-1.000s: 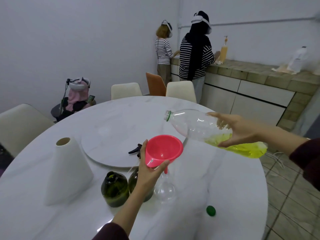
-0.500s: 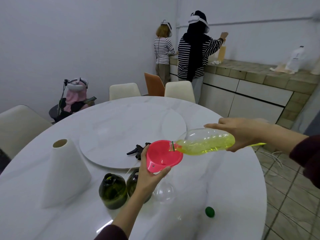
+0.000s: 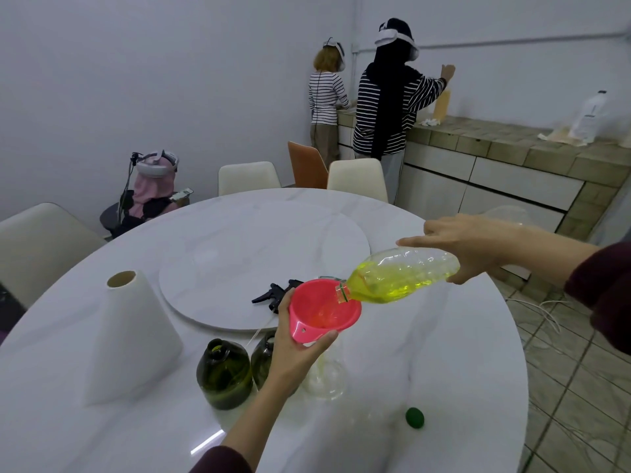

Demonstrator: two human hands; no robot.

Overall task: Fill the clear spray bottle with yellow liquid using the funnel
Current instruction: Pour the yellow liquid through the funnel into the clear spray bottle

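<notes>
My left hand grips the rim of a pink funnel that sits in the neck of the clear spray bottle on the table. My right hand holds a clear plastic bottle of yellow liquid, tipped neck-down with its mouth over the funnel's rim. Yellow liquid runs inside the funnel and shows faintly in the spray bottle's neck. The black spray trigger head lies on the table behind the funnel.
Two dark green glass bottles stand left of the spray bottle. A white paper roll stands further left. A green cap lies near the table's front right. A round turntable is in the middle. Chairs ring the table; people stand at the far counter.
My right hand has tipped the plastic bottle from nearly level and raised to neck-down at the funnel, and yellow liquid now flows into the funnel. My left hand has kept hold of the funnel.
</notes>
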